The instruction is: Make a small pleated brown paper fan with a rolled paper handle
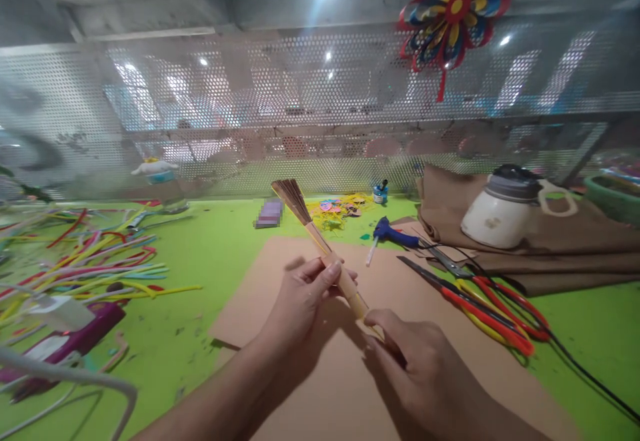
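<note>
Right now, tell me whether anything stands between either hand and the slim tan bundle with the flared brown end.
Nothing visible does: the left hand holds the bundle midway, the right hand its near end. The flat tan sheet lies beneath.

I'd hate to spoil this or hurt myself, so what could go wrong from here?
The brown bundle fans out at its tip, so it might splay if the left hand loosens. The right hand might brush the nearby scissors, whose dark blade lies over the tan sheet. The blue glue gun could be hot; the picture can't show that.
</note>
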The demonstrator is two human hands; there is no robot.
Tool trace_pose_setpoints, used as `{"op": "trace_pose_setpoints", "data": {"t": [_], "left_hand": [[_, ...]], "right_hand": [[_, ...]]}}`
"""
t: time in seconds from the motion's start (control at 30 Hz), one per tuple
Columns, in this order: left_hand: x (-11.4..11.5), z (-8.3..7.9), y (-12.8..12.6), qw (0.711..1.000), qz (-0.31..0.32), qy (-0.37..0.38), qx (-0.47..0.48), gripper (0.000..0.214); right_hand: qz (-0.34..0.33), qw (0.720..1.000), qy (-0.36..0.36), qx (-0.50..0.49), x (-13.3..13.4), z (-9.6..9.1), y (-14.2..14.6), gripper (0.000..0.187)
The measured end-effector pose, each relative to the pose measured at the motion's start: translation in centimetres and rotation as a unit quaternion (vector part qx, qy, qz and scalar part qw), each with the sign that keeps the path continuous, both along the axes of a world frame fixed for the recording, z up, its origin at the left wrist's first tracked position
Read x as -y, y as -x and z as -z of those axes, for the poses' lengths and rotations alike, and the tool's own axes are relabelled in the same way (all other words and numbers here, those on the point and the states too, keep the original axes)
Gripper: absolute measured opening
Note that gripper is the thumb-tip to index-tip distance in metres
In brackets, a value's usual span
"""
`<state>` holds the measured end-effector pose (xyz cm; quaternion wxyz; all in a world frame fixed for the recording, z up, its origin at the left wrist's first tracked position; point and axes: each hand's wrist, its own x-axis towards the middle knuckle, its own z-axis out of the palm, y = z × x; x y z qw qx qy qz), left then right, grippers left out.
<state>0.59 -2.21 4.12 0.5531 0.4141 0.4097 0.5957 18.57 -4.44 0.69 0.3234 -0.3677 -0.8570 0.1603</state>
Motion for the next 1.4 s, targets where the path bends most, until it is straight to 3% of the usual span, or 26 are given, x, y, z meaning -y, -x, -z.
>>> {"op": "trace_pose_setpoints", "data": {"t": [0.3, 0.53, 0.6, 0.7, 0.77, 0.87, 1.03, 1.2, 1.4], "left_hand": [[-0.3, 0.3, 0.1, 1.000, -0.002, 0.015, 0.002, 0.020], [-0.8, 0.9, 0.4, 0.999, 0.012, 0.038, 0.037, 0.023], [-1.0, 0.9, 0.7, 0.999, 0.004, 0.036, 0.036, 0.022], [-1.2, 1.0, 1.0, 0.999, -0.011, 0.035, 0.039, 0.021], [-1.3, 1.0, 1.0, 0.998, -0.012, 0.039, 0.047, 0.021], [-1.2, 1.0, 0.8, 0.996, -0.004, 0.052, 0.066, 0.020], [-1.0, 1.0, 0.5, 0.994, 0.023, 0.070, 0.086, 0.021], [-0.7, 1.5, -0.1, 0.991, 0.023, 0.076, 0.103, 0.023], [-0.2, 1.7, -1.0, 0.988, 0.021, 0.078, 0.135, 0.020]], "right_hand": [[-0.001, 0.999, 0.049, 0.005, 0.4, -0.6, 0.0, 0.018], [-0.072, 0.987, 0.143, -0.007, 0.2, -0.9, 0.1, 0.027], [-0.085, 0.990, 0.104, -0.032, 0.0, -0.6, -0.1, 0.026], [-0.055, 0.995, -0.076, -0.044, -0.2, -0.2, -0.2, 0.021], [-0.041, 0.980, -0.189, -0.044, -0.2, 0.0, 0.1, 0.020], [-0.065, 0.957, -0.279, -0.052, -0.2, 0.2, 0.8, 0.020], [-0.128, 0.935, -0.330, -0.028, -0.5, 0.8, 1.6, 0.027], [-0.188, 0.932, -0.309, -0.034, -0.9, 1.5, 2.1, 0.022], [-0.158, 0.940, -0.299, -0.051, -0.9, 1.8, 2.2, 0.022]]}}
